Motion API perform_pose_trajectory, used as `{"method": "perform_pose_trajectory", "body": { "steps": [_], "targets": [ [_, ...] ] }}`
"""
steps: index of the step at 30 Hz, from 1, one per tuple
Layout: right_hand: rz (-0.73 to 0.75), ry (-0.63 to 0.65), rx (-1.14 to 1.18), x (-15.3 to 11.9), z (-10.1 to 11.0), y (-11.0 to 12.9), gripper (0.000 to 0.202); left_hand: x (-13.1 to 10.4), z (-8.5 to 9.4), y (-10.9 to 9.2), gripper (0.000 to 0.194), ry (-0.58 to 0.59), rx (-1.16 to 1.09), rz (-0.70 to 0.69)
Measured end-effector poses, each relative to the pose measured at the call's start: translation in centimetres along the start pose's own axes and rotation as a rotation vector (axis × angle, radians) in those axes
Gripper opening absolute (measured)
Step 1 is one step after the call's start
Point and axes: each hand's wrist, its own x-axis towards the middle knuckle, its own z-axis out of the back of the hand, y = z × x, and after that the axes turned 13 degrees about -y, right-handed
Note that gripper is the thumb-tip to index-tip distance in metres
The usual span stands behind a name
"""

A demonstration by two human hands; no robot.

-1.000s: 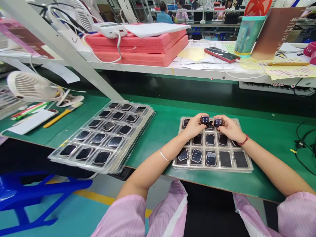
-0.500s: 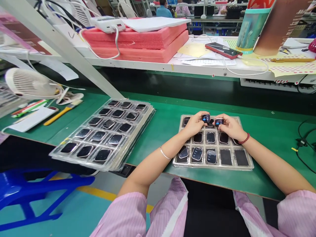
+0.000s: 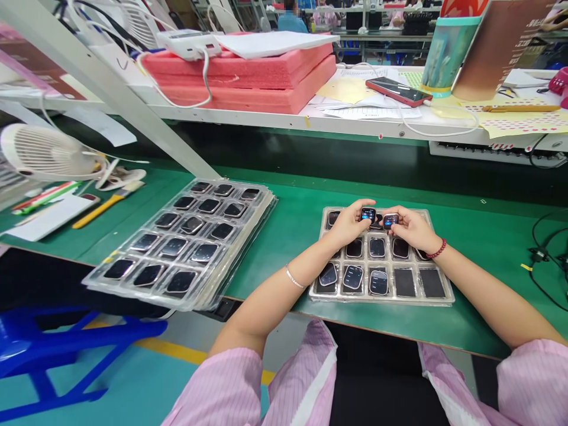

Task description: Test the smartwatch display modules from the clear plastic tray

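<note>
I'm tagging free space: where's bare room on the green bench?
Bare bench shows between the tray stack and the watch tray, and between the right forearm and the black cables. Crowded: far left, by fan and brush; the watch tray, under left hand and right hand.

Electronics workshop — workbench (image 3: 288, 236), watch trays (image 3: 235, 254)

- The light is bright and quite even on the green surface (image 3: 284, 236).
- Under the shelf (image 3: 248, 119) it is dark.
- The clear tray (image 3: 95, 279) at left shows pale glare.
- The held watches (image 3: 367, 215) glow, too small for reading.
- The fan (image 3: 48, 152) near the edge looks stretched.
- The far background is soft.
</note>
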Motion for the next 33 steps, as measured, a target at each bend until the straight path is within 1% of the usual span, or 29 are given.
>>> {"method": "perform_pose_trajectory", "body": {
  "steps": [1,2,4,6,8,9,10,13,14,16,17,19,21,24,28,30,33],
  "targets": [
    [-0.023,0.0,0.008,0.02,0.05,-0.03,0.028,-0.01,0.03,-0.02,0.038,0.007,-0.004,0.015],
    [-0.044,-0.004,0.023,0.05,0.11,-0.06,0.026,-0.03,0.06,-0.05,0.033,0.01,-0.008,0.03],
    [-0.066,-0.02,0.057,0.1,0.19,-0.12,0.033,-0.07,0.1,-0.15,0.039,-0.003,-0.011,0.055],
    [-0.054,-0.04,0.063,0.12,0.17,-0.13,0.032,-0.09,0.08,-0.23,0.043,-0.023,-0.008,0.061],
    [-0.019,-0.055,0.041,0.11,0.07,-0.09,0.036,-0.09,0.02,-0.24,0.063,-0.026,-0.019,0.062],
    [-0.002,-0.059,0.027,0.09,0.02,-0.06,0.04,-0.08,-0.01,-0.23,0.068,-0.016,-0.028,0.062],
    [0.006,-0.056,0.017,0.07,-0.02,-0.02,0.041,-0.06,-0.03,-0.21,0.065,0.001,-0.038,0.066],
    [-0.032,-0.036,0.029,0.04,0.01,0.11,0.028,-0.01,-0.03,-0.2,0.032,0.031,-0.046,0.083],
    [-0.051,-0.035,0.049,0.04,0.05,0.15,0.029,0.0,-0.02,-0.21,0.03,0.026,-0.042,0.092],
    [-0.075,-0.043,0.089,0.05,0.12,0.25,0.034,0.01,-0.03,-0.24,0.03,0.0,-0.041,0.101],
    [-0.077,-0.051,0.096,0.06,0.14,0.29,0.033,0.01,-0.06,-0.25,0.029,-0.012,-0.043,0.094],
    [-0.07,-0.066,0.077,0.08,0.12,0.33,0.029,0.01,-0.15,-0.2,0.041,-0.025,-0.048,0.055],
    [-0.058,-0.069,0.048,0.09,0.05,0.3,0.038,0.03,-0.24,-0.09,0.048,-0.02,-0.057,0.019],
    [-0.043,-0.047,0.03,0.07,-0.06,0.24,0.041,0.05,-0.28,0.12,0.044,0.011,-0.07,0.027],
    [-0.003,-0.031,0.022,0.0,-0.1,0.37,0.043,0.02,-0.21,0.12,0.047,0.017,-0.069,0.007],
    [-0.016,-0.033,0.022,-0.04,-0.05,0.46,0.041,-0.07,-0.2,-0.09,0.041,0.028,-0.078,0.012],
    [-0.062,-0.027,0.026,-0.02,0.05,0.41,0.03,-0.22,-0.21,-0.5,0.025,0.054,-0.08,0.037]
  ]
}}
